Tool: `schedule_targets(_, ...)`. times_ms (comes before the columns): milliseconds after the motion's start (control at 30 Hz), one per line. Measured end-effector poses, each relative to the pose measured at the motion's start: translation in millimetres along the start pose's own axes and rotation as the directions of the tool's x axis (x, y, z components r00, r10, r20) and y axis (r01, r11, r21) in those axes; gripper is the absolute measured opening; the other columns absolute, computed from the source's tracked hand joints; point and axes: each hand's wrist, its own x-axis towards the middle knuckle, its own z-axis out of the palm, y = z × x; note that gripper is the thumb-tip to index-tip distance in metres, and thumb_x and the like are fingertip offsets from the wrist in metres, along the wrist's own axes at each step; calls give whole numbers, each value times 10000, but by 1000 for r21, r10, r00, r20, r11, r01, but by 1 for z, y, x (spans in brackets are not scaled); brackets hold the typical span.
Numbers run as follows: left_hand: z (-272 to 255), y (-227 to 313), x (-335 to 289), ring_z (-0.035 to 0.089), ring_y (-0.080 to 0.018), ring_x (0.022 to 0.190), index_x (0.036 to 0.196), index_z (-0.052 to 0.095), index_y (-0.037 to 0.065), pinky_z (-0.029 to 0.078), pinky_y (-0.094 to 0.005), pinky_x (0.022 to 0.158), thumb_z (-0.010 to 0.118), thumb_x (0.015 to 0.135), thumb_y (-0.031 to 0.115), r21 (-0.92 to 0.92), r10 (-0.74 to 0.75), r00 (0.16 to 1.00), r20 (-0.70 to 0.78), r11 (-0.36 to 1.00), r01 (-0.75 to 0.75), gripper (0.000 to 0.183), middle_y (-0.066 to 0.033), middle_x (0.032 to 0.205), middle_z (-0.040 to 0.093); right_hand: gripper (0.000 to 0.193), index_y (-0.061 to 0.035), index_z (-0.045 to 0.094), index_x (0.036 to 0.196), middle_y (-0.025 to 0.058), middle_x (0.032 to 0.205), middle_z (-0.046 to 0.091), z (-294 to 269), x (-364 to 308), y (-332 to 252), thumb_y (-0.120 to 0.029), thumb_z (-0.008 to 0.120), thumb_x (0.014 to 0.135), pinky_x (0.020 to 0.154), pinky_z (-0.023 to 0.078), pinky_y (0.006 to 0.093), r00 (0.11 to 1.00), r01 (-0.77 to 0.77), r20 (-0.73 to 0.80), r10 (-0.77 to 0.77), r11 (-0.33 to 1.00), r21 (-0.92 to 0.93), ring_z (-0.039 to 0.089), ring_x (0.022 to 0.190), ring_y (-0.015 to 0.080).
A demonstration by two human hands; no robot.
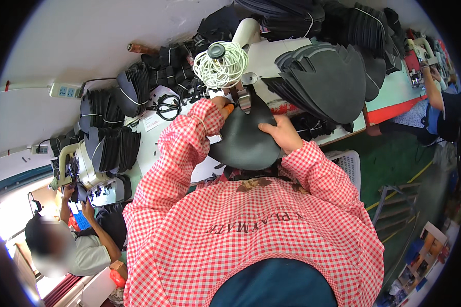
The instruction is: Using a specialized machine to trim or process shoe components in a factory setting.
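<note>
A smooth black curved panel [248,138], leather-like, lies under the metal presser foot [244,101] of a cream sewing machine [247,31]. My right hand [286,134] grips the panel's right edge, thumb on top and fingers hidden beneath. Close to the presser foot, my left hand [222,104] is closed at the panel's upper left edge; an orange cover shows on a finger, and the sleeve hides much of this hand. Pale cord [221,65] is heaped in loops at the machine's head.
Stacked dark panels [328,82] stand right of the machine. Black-handled scissors [167,106] and tied bundles [133,89] lie to the left. A white plastic crate [347,166] is by my right elbow. Co-workers sit at far left [89,250] and far right [435,102].
</note>
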Motion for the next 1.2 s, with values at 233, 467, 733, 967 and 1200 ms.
schedule_targets(233, -12, 19, -2, 544, -163, 479, 1190, 517, 54, 392, -293, 427, 412, 830, 91, -43, -98, 986, 133, 994, 105, 376, -75, 622, 568, 425, 40, 480, 1130, 138, 924, 638, 37, -46, -14, -292, 537, 870, 446, 479, 216, 912, -347, 271, 307, 931, 113, 658, 617, 193)
schedule_targets(467, -16, 14, -10, 552, -190, 475, 1107, 551, 16, 423, -312, 432, 377, 847, 114, -230, -104, 979, 173, 963, 143, 328, -80, 608, 567, 307, 52, 595, 890, 52, 682, 603, 15, -37, -11, -251, 556, 861, 468, 444, 231, 969, 184, 175, -177, 982, -29, 528, 503, 81)
schedule_targets(733, 0, 11, 0, 520, -182, 384, 1011, 598, 11, 414, -289, 364, 396, 900, 167, -92, -49, 998, 44, 994, 53, 278, -90, 549, 554, 354, 31, 556, 1041, 125, 893, 633, 31, -53, -11, -259, 580, 840, 507, 511, 295, 971, -141, 212, 109, 980, 140, 629, 585, 196)
schedule_targets(967, -1, 15, -51, 500, -153, 350, 1014, 573, 21, 374, -263, 317, 447, 901, 214, -559, 21, 999, 50, 829, 10, 257, -75, 509, 539, 293, -4, 564, 1061, 175, 992, 600, -7, -126, -83, -103, 570, 785, 725, 460, 425, 560, 443, -268, -784, 556, -703, 584, 858, 328)
schedule_targets(1200, 46, 79, -48, 614, -196, 897, 1271, 364, 5, 545, -295, 671, 554, 874, 244, -864, 195, 976, -97, 471, -180, 501, -153, 1114, 551, 747, 25, 386, 1275, 203, 1337, 372, -109, -133, -131, -198, 728, 649, 1001, 308, 410, 742, 271, -35, -669, 347, -898, 378, 1226, 322)
